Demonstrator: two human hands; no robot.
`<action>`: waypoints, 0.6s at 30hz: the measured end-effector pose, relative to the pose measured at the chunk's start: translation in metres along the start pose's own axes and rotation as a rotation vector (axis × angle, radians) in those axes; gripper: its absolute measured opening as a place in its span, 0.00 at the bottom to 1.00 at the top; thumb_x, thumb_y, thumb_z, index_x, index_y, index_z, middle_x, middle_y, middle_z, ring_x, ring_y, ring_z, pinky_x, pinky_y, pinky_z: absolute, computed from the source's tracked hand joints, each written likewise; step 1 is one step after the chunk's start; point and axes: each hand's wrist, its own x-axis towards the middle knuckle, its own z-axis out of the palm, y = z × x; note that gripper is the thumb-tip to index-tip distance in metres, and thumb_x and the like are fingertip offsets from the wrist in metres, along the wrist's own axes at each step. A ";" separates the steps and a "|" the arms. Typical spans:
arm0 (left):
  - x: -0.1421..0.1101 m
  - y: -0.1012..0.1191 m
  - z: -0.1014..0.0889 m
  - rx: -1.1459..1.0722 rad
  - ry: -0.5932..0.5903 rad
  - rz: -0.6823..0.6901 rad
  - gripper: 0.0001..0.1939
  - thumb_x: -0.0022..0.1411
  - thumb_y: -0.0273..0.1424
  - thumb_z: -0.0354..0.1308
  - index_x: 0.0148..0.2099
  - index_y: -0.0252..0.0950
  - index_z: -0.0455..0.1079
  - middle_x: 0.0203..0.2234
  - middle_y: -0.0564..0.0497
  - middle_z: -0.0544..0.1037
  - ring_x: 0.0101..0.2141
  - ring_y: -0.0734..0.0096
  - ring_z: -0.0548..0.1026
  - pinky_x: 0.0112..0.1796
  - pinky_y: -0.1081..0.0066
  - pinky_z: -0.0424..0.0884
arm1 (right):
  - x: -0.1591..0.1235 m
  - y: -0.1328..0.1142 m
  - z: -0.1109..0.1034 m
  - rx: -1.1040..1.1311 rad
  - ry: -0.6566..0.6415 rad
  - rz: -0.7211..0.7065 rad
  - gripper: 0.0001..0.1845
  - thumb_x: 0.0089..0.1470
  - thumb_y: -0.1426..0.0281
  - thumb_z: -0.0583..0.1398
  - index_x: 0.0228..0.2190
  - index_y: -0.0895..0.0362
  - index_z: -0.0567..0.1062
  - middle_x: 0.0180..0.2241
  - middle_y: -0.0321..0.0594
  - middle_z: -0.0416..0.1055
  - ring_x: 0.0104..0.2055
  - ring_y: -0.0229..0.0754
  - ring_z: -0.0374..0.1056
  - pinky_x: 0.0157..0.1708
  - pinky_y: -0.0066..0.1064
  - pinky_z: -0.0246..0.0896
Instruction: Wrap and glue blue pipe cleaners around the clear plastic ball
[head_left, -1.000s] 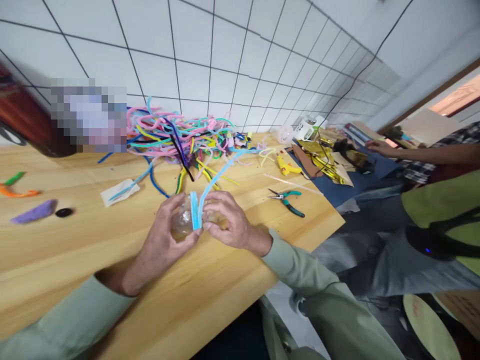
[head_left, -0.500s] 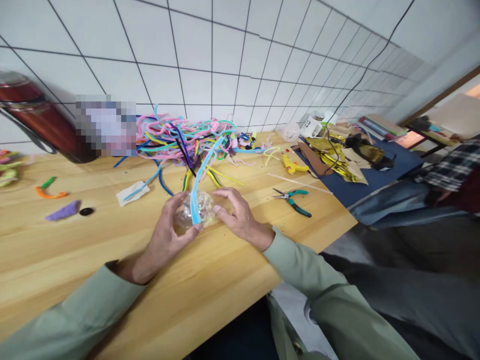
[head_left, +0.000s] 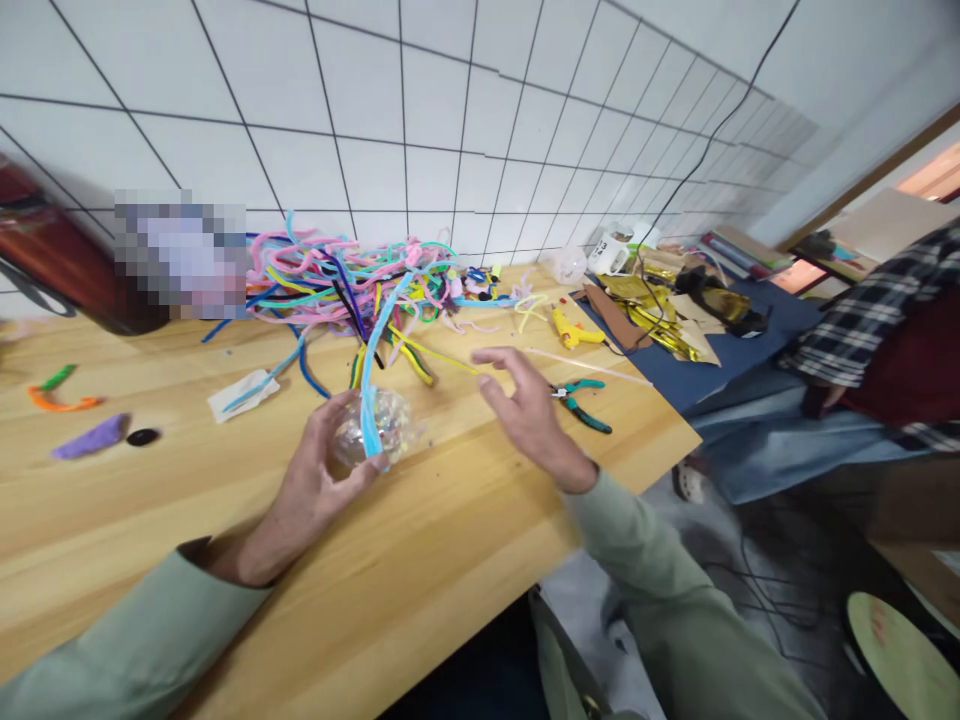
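I am grasping a clear plastic ball [head_left: 393, 420] with my left hand [head_left: 311, 490], the fingers curling around its left side while the thumb is pressing near the lower end of a light-blue pipe cleaner [head_left: 367, 398]. That pipe cleaner is lying against the front of the ball and arching up toward a tangled pile of pipe cleaners [head_left: 337, 275] by the tiled wall [head_left: 442, 180]. The ball is sitting low over the near middle of the desk [head_left: 420, 560]; the view is blurry there, so it is probably enclosing some shiny bits, and I cannot tell whether it is touching the wood.

My right hand [head_left: 525, 412] is hovering released, thumb and fingers parted, well apart from the ball and partly covering the teal-handled pliers [head_left: 581, 408]. Beyond it, a yellow glue gun [head_left: 576, 330] is lying near some gold foil [head_left: 660, 310]. On the left, a purple piece [head_left: 94, 437] is resting just beside a black disc [head_left: 142, 437], and a red thermos [head_left: 82, 270] is standing near the wall. A person in a plaid shirt [head_left: 874, 300] is showing at the far right.
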 end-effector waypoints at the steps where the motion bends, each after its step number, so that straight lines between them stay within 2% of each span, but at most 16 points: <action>1: -0.001 0.000 0.000 0.013 0.002 0.012 0.41 0.63 0.49 0.72 0.72 0.49 0.60 0.68 0.41 0.70 0.68 0.40 0.71 0.69 0.32 0.65 | 0.004 0.012 -0.020 -0.081 0.021 -0.008 0.13 0.69 0.66 0.59 0.52 0.50 0.79 0.52 0.43 0.82 0.56 0.51 0.77 0.60 0.48 0.71; 3: -0.002 -0.001 -0.001 0.032 0.005 0.027 0.40 0.64 0.47 0.72 0.72 0.51 0.60 0.68 0.42 0.70 0.67 0.41 0.71 0.70 0.32 0.65 | 0.016 0.048 -0.064 -0.268 0.046 0.008 0.13 0.66 0.68 0.60 0.49 0.51 0.81 0.50 0.46 0.83 0.54 0.54 0.77 0.60 0.51 0.71; 5: -0.003 -0.003 -0.001 0.031 0.005 0.024 0.40 0.64 0.48 0.71 0.72 0.52 0.60 0.68 0.42 0.70 0.68 0.39 0.71 0.69 0.29 0.65 | 0.030 0.091 -0.103 -0.468 0.047 0.111 0.15 0.62 0.72 0.58 0.47 0.56 0.82 0.49 0.53 0.83 0.55 0.58 0.77 0.60 0.54 0.70; 8: -0.004 -0.005 0.000 0.012 0.011 -0.004 0.41 0.63 0.49 0.71 0.73 0.55 0.59 0.69 0.42 0.69 0.68 0.35 0.69 0.69 0.24 0.62 | 0.047 0.150 -0.140 -0.726 -0.073 0.330 0.23 0.57 0.77 0.56 0.51 0.61 0.82 0.54 0.60 0.82 0.58 0.62 0.74 0.62 0.57 0.67; 10: -0.004 -0.007 0.000 0.007 0.021 -0.017 0.41 0.62 0.50 0.71 0.73 0.57 0.60 0.68 0.43 0.70 0.68 0.33 0.69 0.69 0.23 0.62 | 0.053 0.176 -0.148 -0.807 -0.139 0.402 0.26 0.55 0.79 0.57 0.54 0.63 0.81 0.55 0.62 0.81 0.58 0.62 0.74 0.61 0.56 0.68; 12: -0.005 -0.008 0.000 0.013 0.040 -0.028 0.42 0.60 0.50 0.72 0.72 0.58 0.61 0.67 0.43 0.71 0.67 0.31 0.70 0.68 0.22 0.63 | 0.055 0.192 -0.146 -0.831 -0.179 0.425 0.25 0.56 0.80 0.58 0.54 0.65 0.81 0.53 0.62 0.81 0.56 0.59 0.75 0.59 0.51 0.68; 15: -0.004 -0.010 -0.001 0.006 0.050 -0.034 0.43 0.60 0.50 0.73 0.72 0.59 0.61 0.67 0.43 0.70 0.66 0.28 0.71 0.67 0.18 0.63 | 0.056 0.204 -0.136 -0.838 -0.218 0.429 0.19 0.61 0.78 0.61 0.53 0.66 0.81 0.50 0.61 0.81 0.53 0.52 0.76 0.57 0.42 0.68; 18: -0.004 -0.008 -0.001 0.022 0.041 -0.030 0.42 0.61 0.50 0.73 0.72 0.58 0.61 0.68 0.43 0.70 0.66 0.31 0.71 0.68 0.21 0.63 | 0.060 0.203 -0.125 -0.828 -0.237 0.404 0.18 0.69 0.66 0.65 0.56 0.61 0.78 0.56 0.54 0.78 0.54 0.50 0.77 0.56 0.44 0.73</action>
